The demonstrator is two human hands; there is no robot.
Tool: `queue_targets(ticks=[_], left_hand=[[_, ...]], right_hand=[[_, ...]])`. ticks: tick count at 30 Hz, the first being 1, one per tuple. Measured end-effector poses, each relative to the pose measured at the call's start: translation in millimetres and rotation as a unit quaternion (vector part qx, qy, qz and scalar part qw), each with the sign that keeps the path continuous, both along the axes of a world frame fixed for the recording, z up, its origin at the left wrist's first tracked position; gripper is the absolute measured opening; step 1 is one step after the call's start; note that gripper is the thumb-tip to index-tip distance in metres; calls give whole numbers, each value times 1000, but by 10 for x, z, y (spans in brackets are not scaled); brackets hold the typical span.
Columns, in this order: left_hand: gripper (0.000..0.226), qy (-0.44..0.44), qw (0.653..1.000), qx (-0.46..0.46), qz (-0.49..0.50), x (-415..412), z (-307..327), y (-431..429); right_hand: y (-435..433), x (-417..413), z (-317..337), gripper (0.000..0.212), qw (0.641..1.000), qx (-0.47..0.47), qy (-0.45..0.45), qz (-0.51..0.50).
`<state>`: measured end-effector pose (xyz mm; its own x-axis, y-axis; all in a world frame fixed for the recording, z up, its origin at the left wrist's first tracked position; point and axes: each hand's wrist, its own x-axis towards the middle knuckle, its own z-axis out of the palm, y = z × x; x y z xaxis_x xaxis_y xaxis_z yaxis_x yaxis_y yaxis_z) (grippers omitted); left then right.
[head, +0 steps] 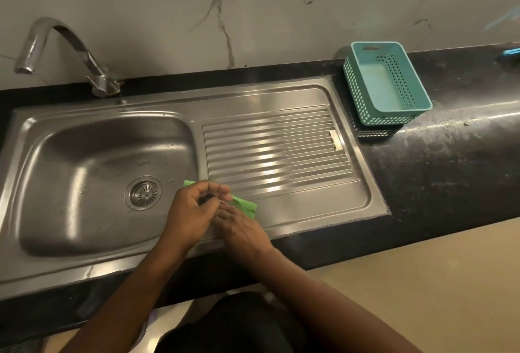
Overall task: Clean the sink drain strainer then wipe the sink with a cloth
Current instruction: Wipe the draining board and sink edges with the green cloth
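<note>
A steel sink (70, 139) has a round drain strainer (144, 193) seated in the bottom of its basin. A green cloth (247, 206) lies on the strip between basin and draining board, partly covered by my hands. My left hand (194, 212) curls over the cloth's left part with fingers bent onto it. My right hand (242, 230) rests just right of and below the left, its fingertips on the cloth. Both hands sit to the right of the strainer, apart from it.
A ribbed draining board (275, 150) runs right of the basin. A teal plastic basket (387, 82) stands on the black counter (450, 161) at the back right. A curved tap (56, 49) rises behind the basin on the left. A marble wall backs the counter.
</note>
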<state>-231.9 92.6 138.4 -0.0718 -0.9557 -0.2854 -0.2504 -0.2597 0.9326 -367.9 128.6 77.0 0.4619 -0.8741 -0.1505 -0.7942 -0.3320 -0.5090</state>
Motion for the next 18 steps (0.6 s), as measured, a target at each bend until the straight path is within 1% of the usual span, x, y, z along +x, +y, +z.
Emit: queue_targets(ticks=[2, 4, 7, 10, 13, 15, 17, 18], left_hand=[[48, 0, 1000, -1, -13, -28, -5, -7], [50, 0, 1000, -4, -21, -50, -13, -7], [51, -11, 999, -5, -35, -71, -39, 4], [44, -11, 999, -4, -42, -100, -34, 15], [45, -7, 999, -4, -32, -90, -12, 20], [45, -6, 1000, -4, -27, -60, -9, 34], [47, -8, 1000, 1, -21, -26, -28, 58], [48, -9, 1000, 2, -17, -13, -35, 70]], right_hand=[[53, -420, -24, 58, 999, -2, 31, -10], [94, -885, 2, 58, 996, 16, 44, -81], [142, -1635, 111, 58, 979, 13, 68, -192], [174, -2185, 214, 73, 964, 18, 105, -245], [156, -2288, 190, 78, 939, 18, 92, -332], [109, -2172, 156, 73, 911, 19, 70, -405], [91, -1983, 94, 66, 897, 14, 58, -437], [100, -1865, 59, 65, 900, 8, 58, -433]])
